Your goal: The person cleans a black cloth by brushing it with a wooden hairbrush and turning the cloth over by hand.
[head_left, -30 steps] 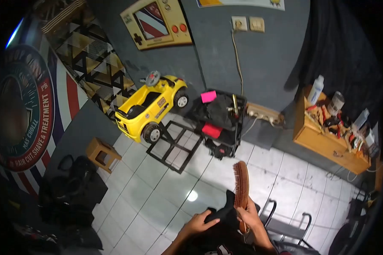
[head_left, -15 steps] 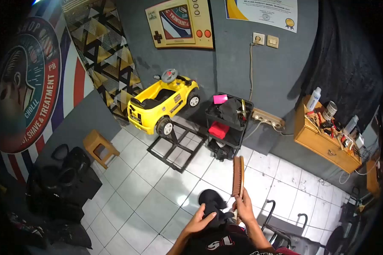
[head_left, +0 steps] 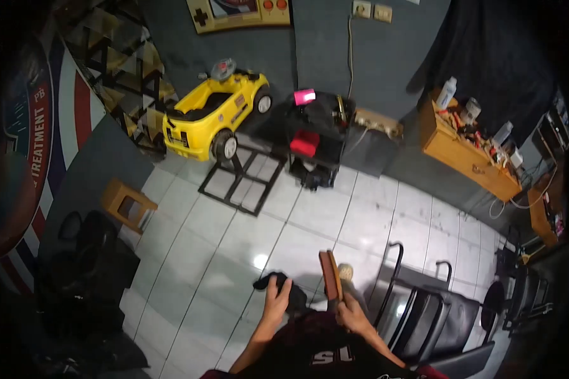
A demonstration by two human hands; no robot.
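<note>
- The left hand point(head_left: 277, 304) is closed around a black cloth point(head_left: 296, 299), with the thumb lying over it; the fingers beneath are partly hidden.
- The right hand point(head_left: 353, 317) is clamped on the lower end of a brush point(head_left: 330, 275), whose head points up and away from the body.
- Both things are held in front of the black shirt point(head_left: 310, 344), above the tiled floor point(head_left: 231, 252), apart from each other.
- The brush looks light and stiff, with a wooden back that is probably smooth; its handle end seems the best hold, keeping fingers off the bristles.
- The cloth looks soft, limp and light, likely hard to break but quick to fold; pinching a thick gathered part between thumb and fingers should suit it. Its exact shape is unclear.
- A black chair point(head_left: 417, 319) stands near the right forearm.
</note>
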